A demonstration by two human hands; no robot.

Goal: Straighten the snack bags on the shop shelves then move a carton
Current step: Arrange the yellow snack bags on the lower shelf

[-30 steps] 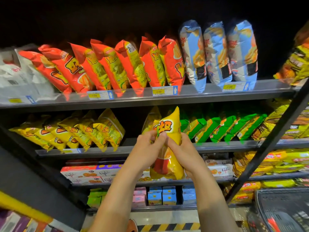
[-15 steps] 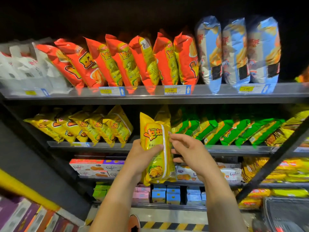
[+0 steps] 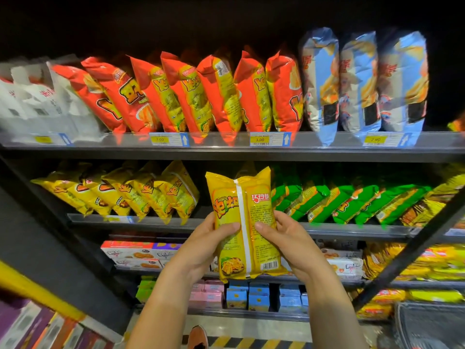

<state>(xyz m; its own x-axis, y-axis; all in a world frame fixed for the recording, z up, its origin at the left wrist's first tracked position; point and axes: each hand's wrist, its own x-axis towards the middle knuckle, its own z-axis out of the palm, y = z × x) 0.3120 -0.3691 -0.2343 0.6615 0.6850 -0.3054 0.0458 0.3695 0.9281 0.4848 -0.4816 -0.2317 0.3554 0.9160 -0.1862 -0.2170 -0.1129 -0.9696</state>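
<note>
Yellow snack bag (image 3: 242, 222) upright before shelf (image 3: 226, 152).

Two bare forearms come up from the lower edge of the view, and no sleeve covers them as far as the picture shows. The left hand (image 3: 205, 244) and the right hand (image 3: 281, 241) wear no glove, no ring and no watch. The fingernails are short and plain. At the bottom, one orange knitted shoe toe (image 3: 198, 337) shows.

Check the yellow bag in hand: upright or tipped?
Upright. The yellow bag stands vertical, back seam facing the camera, held between left hand and right hand.
</note>
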